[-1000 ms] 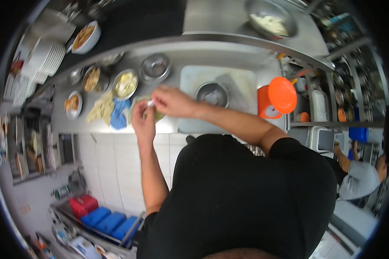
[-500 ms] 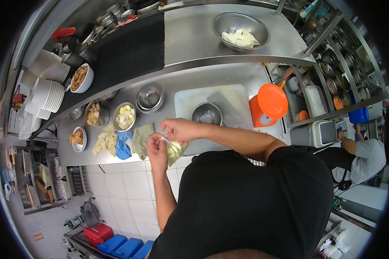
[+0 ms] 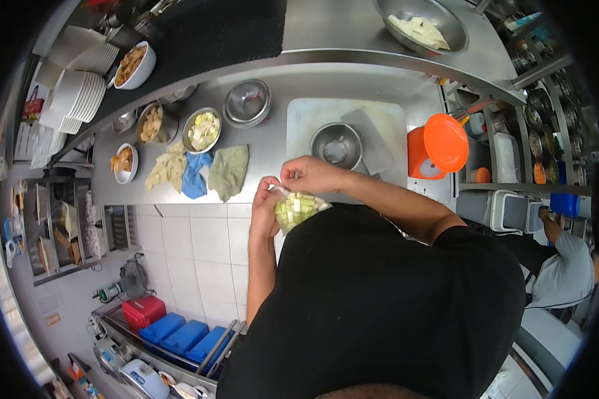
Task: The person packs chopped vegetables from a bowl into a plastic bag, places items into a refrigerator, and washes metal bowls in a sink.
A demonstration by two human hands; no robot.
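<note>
A clear plastic bag (image 3: 299,209) of pale green and white chopped cubes hangs at the counter's front edge, close to my black shirt. My left hand (image 3: 266,207) grips the gathered top of the bag from the left. Fingers of my right hand (image 3: 313,174) are pinched at the same gathered neck, from above. Beyond my right hand, a steel bowl (image 3: 337,147) sits on a white cutting board (image 3: 306,113), beside a translucent sheet (image 3: 369,143). To the left lie a green cloth (image 3: 228,171), a blue cloth (image 3: 197,175) and a cream cloth (image 3: 166,170).
Behind the cloths stand a bowl of pale cut pieces (image 3: 201,130), stacked steel bowls (image 3: 247,103) and a pot of food (image 3: 154,124). An orange scale (image 3: 426,153) is at right. Above runs a steel shelf (image 3: 339,26). Another person (image 3: 562,266) is at far right.
The view has shifted, so the counter appears higher and more to the right. Both hands stay on the bag's neck, and the bag's filled body now shows more fully.
</note>
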